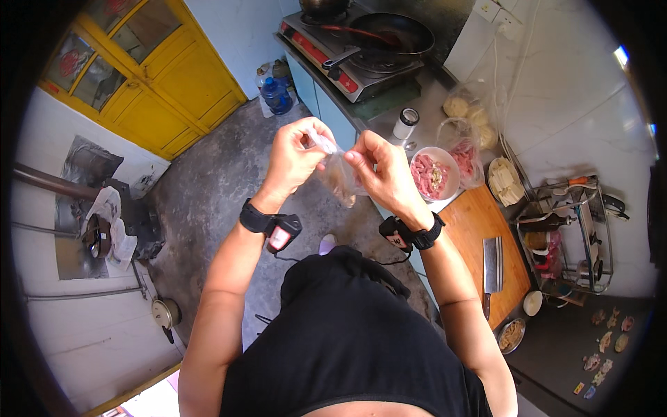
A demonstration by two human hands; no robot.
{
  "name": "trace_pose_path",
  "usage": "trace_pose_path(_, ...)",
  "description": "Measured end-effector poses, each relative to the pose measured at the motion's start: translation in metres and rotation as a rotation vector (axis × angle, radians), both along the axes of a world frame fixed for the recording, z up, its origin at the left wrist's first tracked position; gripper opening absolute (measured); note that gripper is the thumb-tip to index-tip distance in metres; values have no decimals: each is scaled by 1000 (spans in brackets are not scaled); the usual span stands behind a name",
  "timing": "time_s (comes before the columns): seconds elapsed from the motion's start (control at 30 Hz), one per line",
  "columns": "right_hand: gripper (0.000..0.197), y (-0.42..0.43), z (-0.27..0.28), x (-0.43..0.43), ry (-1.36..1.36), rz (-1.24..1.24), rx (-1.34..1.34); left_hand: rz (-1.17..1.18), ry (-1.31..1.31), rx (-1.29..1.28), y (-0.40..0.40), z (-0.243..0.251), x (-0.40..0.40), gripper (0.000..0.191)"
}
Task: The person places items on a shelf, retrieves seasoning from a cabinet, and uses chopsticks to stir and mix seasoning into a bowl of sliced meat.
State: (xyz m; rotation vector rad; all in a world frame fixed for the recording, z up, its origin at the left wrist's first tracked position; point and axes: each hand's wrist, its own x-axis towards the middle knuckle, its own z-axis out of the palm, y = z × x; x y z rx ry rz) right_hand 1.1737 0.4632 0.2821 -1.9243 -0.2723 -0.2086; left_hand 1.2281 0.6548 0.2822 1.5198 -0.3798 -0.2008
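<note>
A clear plastic bag (338, 180) with something brownish in its lower part hangs between my hands, in front of my body. My left hand (302, 156) pinches the bunched top of the bag between thumb and fingers. Close by on the right, my right hand (380, 172) has its thumb and forefinger bent near the bag's edge; whether they grip the plastic cannot be made out. Just beyond my right hand, a white bowl (452, 182) holds strips of raw meat with a pale chopped topping. A white jar with a dark rim (404, 128) and a metal spoon (410, 146) are beside it.
A cleaver (491, 271) lies on the wooden cutting board (458, 219) at right. Behind the bowl are a bag of meat (471, 161) and a dish of pale slices (504, 182). A black wok (411, 36) sits on the gas stove (359, 86). Blue jug (276, 96) stands on the floor.
</note>
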Motion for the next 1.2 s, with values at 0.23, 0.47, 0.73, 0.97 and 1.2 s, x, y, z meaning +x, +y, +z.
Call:
trace_pose_path(0.23,13,-16,-11,10,153,-98,265,-6,-241,172,10,2,4,16)
trace_pose_path(0.47,11,-30,-25,16,139,-152,210,-157,52,-97,32,4,9,9)
trace_pose_path(0.73,34,-18,-17,21,129,-131,38,-238,88,-48,10,3,2,8)
trace_pose_path(0.97,21,-55,-41,34,146,-264,474,-128,-252,167,51,-10,17,3)
trace_pose_path(1.2,22,-51,-49,40,509,-182,1047,-345,211,65,38,1,-6,8)
